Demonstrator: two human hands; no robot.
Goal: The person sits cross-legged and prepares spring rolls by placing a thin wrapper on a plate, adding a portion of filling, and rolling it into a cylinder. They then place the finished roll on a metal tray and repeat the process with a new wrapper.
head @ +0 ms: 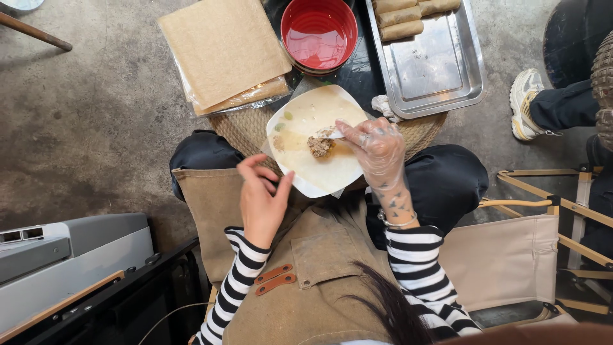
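Dark hair [389,313] and a tan apron [313,281] fill the bottom of the view, with black-and-white striped sleeves [415,255] running out to both hands. On the person's lap sits a white square plate [300,185], one corner pointing toward the woven mat [239,128] beyond the knees. A pale round wrapper [319,160] lies flat on the plate, and a small heap of brown filling [319,147] rests near its middle. The right hand [378,150] (in a thin clear glove) hovers over the plate's right edge, fingers pinched on a small white spoon [332,133] whose tip touches the filling. The left hand [260,198] is bare, fingers loosely curled and holding nothing, its thumb just touching the plate's near left edge. Beyond the plate stand stacked red bowls [319,32], a stack of tan sheets [223,51] in clear wrap to their left, and a steel tray [440,64] with finished rolls [402,16] along its far edge.
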